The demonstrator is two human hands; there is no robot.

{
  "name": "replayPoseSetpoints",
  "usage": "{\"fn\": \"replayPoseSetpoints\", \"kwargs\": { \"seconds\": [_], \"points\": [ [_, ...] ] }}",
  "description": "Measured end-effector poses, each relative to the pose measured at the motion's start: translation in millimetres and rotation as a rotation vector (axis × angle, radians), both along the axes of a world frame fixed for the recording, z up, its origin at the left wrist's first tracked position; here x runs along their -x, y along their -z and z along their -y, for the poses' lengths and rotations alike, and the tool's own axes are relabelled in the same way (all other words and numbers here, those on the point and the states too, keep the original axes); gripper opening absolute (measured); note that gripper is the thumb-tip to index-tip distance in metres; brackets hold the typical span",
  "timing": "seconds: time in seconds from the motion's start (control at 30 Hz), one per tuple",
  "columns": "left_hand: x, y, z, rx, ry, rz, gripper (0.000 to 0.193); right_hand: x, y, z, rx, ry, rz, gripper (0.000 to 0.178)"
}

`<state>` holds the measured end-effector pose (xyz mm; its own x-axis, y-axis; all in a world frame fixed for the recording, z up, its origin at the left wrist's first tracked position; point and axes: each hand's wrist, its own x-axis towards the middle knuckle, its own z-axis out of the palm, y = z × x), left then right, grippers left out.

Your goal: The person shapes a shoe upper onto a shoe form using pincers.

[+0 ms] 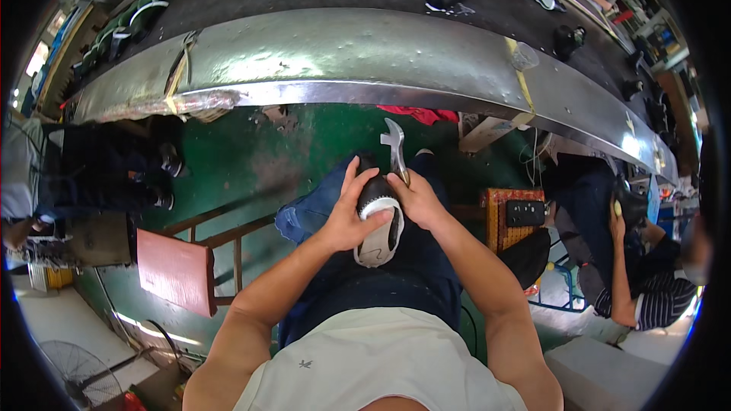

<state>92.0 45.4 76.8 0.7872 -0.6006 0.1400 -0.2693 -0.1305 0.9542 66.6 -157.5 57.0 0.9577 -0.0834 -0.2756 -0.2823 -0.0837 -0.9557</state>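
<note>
Over my lap, my left hand [350,217] is closed around a black and white shoe upper [375,250], which looks stretched over a last. The black end points away from me, and the pale underside faces up with a dark slot along its right side. My right hand [415,202] lies against the shoe's right side and grips lasting pincers [395,144]. The pincers' bare metal head, with a short stub on its side, sticks out beyond the fingers, pointing away from me. Their handles are mostly hidden in my palm.
A metal-edged workbench [320,53] with a dark belt carrying shoes crosses ahead. Left stands a stool with a reddish seat [177,272]; right, a woven seat [504,228] bears a black box [525,213]. A co-worker [647,289] sits at right; another person [99,175] is at left.
</note>
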Motion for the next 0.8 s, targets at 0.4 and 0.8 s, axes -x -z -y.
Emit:
{"fn": "replayPoseSetpoints", "kwargs": {
  "seconds": [0.4, 0.8],
  "points": [
    [-29.2, 42.2, -19.1, 0.092, 0.071, -0.342, 0.062, 106.5, -59.0, 2.9, 0.029, -0.314, -0.267, 0.026],
    [-31.5, 62.1, -2.3, 0.031, 0.082, -0.29, 0.052, 61.8, -58.2, 9.2, 0.184, -0.401, -0.459, 0.024]
  ]
}}
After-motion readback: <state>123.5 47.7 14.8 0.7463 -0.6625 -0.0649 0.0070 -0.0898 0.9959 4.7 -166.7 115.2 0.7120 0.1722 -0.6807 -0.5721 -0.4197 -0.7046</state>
